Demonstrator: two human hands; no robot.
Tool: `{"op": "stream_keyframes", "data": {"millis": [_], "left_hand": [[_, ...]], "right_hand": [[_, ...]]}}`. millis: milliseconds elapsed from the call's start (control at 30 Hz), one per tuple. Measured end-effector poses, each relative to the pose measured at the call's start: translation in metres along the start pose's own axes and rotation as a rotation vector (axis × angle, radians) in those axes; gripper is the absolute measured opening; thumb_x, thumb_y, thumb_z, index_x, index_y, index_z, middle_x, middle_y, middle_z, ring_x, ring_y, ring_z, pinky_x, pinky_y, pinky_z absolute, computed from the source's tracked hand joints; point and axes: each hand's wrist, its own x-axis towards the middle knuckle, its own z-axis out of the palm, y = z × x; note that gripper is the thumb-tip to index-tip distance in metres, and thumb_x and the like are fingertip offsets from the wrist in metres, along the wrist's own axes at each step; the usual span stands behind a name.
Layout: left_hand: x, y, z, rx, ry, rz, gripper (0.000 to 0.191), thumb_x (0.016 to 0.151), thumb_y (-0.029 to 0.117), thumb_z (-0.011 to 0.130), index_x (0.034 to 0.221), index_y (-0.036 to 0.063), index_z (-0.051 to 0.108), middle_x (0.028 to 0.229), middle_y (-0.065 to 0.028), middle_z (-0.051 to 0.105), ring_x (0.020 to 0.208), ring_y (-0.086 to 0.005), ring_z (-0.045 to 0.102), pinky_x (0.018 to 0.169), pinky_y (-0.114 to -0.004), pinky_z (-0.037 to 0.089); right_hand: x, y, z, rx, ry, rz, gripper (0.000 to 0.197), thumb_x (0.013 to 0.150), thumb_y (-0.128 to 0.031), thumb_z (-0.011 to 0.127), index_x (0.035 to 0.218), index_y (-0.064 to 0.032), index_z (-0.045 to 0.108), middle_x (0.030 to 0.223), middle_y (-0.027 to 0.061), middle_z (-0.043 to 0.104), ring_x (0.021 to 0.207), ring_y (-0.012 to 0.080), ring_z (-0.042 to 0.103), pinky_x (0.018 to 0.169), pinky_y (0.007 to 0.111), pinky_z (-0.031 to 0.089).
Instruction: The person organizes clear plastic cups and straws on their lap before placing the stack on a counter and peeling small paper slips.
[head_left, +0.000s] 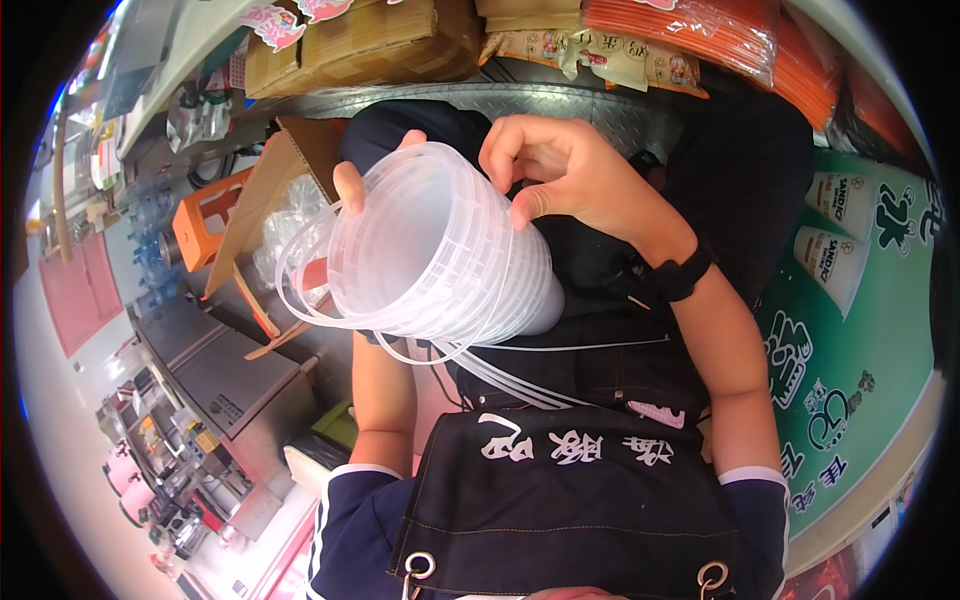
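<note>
A nested stack of translucent plastic buckets (510, 285) lies tilted in front of my body, its open mouth towards the left. My left hand (347, 191) grips the stack near the mouth, partly hidden behind it, with fingertips showing around the rim. Thin plastic handles (300, 319) loop at the mouth, and several more handles (510, 379) trail along the stack's lower side. My right hand (559, 169) is bent at the stack's far side, thumb and fingers apart. Its thumb tip is at the bucket rims, with nothing visible held between the fingers.
A taped cardboard box (360, 49) and wrapped orange straws (690, 34) lie ahead. To the left stand an open cardboard carton (247, 217) with clear plastic inside and an orange crate (202, 221). A green printed panel (855, 337) borders the right. I wear a black apron (555, 495).
</note>
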Motion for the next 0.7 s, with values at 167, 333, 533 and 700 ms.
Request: {"op": "stream_keyframes", "data": {"millis": [167, 333, 533, 700], "left_hand": [[0.005, -0.003, -0.003, 0.068, -0.004, 0.004, 0.065, 0.072, 0.060, 0.079, 0.106, 0.0154, 0.046, 0.151, -0.0277, 0.033, 0.134, -0.0454, 0.040, 0.104, -0.060, 0.046], [0.011, -0.004, 0.000, 0.250, 0.009, -0.004, 0.068, 0.075, 0.068, 0.072, 0.104, 0.0145, 0.042, 0.148, -0.0307, 0.035, 0.126, -0.0492, 0.048, 0.096, -0.058, 0.053], [0.017, -0.008, 0.002, 0.272, -0.017, 0.036, 0.054, 0.087, 0.061, 0.065, 0.100, 0.0148, 0.040, 0.143, -0.0303, 0.040, 0.122, -0.0479, 0.051, 0.093, -0.055, 0.055], [0.016, -0.001, -0.010, 0.254, 0.300, -0.097, 0.038, 0.097, 0.048, 0.052, 0.097, 0.0142, 0.036, 0.141, -0.0315, 0.043, 0.123, -0.0423, 0.052, 0.096, -0.052, 0.053]], "right_hand": [[0.006, -0.007, -0.012, -0.028, -0.094, 0.080, 0.037, 0.071, -0.019, 0.088, 0.087, -0.0036, 0.059, 0.092, 0.0006, 0.057, 0.087, 0.0101, 0.055, 0.080, 0.025, 0.047], [0.011, -0.030, -0.021, -0.234, -0.122, 0.293, 0.029, 0.067, 0.004, 0.078, 0.080, -0.0038, 0.054, 0.079, -0.0012, 0.058, 0.076, 0.0083, 0.056, 0.070, 0.023, 0.047], [0.011, -0.025, -0.022, -0.310, -0.045, 0.179, 0.025, 0.075, -0.005, 0.077, 0.077, -0.0068, 0.052, 0.074, -0.0011, 0.063, 0.065, 0.0060, 0.059, 0.053, 0.021, 0.044], [0.006, -0.027, -0.033, -0.319, -0.069, 0.251, 0.021, 0.078, -0.004, 0.075, 0.084, -0.0060, 0.055, 0.082, 0.0014, 0.065, 0.075, 0.0095, 0.064, 0.064, 0.023, 0.050]]}}
